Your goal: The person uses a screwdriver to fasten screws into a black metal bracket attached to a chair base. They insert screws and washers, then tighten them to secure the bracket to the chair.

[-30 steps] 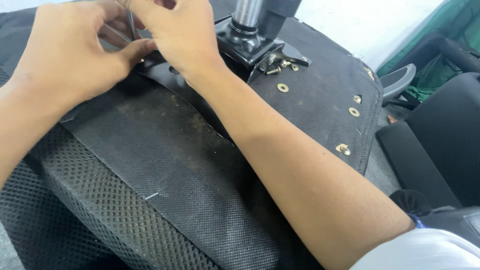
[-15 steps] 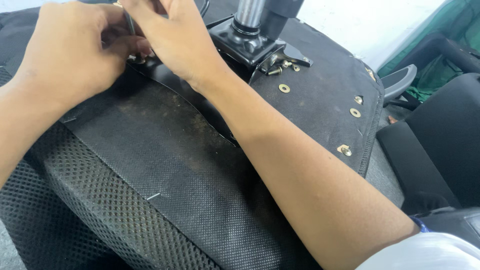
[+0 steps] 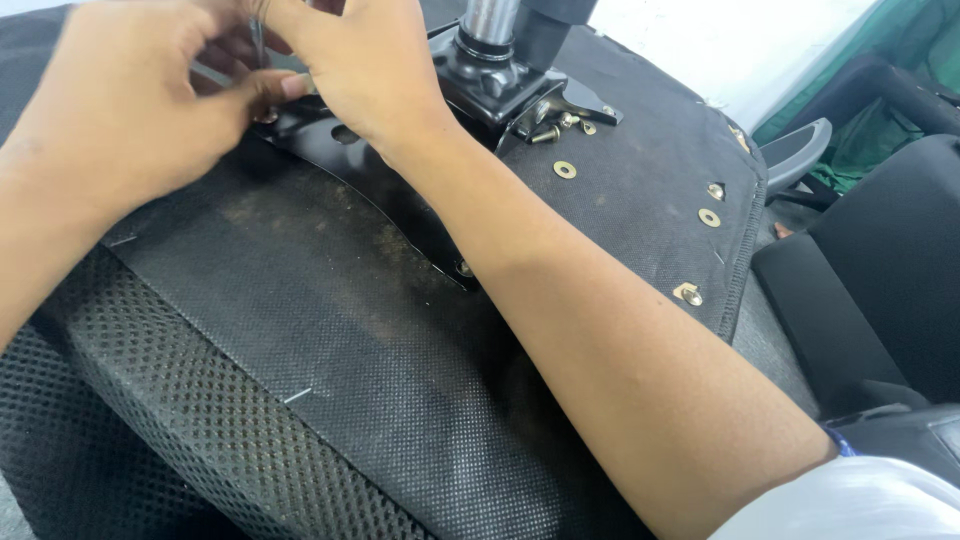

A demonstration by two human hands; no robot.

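An upturned black chair seat fills the view, its fabric underside facing me. A black metal mounting plate lies on it, with a chrome cylinder rising from its hub. My left hand and my right hand meet at the plate's far left corner. Both pinch a thin metal tool that stands upright between them. My left thumb presses on the plate edge. The tool's tip and whatever it sits in are hidden by my fingers.
Loose brass bolts and a washer lie beside the hub. More brass fittings sit in the seat fabric near its right edge. Another black chair and a grey armrest stand to the right.
Both hands have stayed at the plate's corner, shifting slightly left, with the right hand's fingers turning over the tool. The seat has not moved.
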